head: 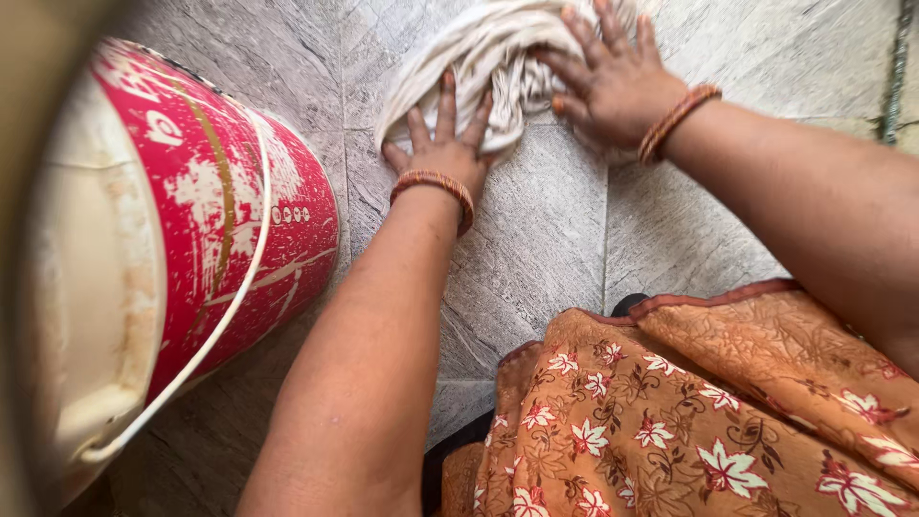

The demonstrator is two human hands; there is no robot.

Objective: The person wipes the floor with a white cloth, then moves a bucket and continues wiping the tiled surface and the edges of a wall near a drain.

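A crumpled off-white cloth (498, 57) lies on the grey stone tile floor (546, 249) at the top middle. My left hand (442, 144) presses down on its near edge, fingers spread over the fabric. On the right part of the cloth, my right hand (613, 77) lies flat with its fingers apart. Both wrists wear orange bangles.
A red and white plastic bucket (230, 220) with a white wire handle stands close at the left, its cream inside facing me. My orange flowered garment (699, 412) covers the lower right. A dark strip (895, 67) runs along the floor's far right edge.
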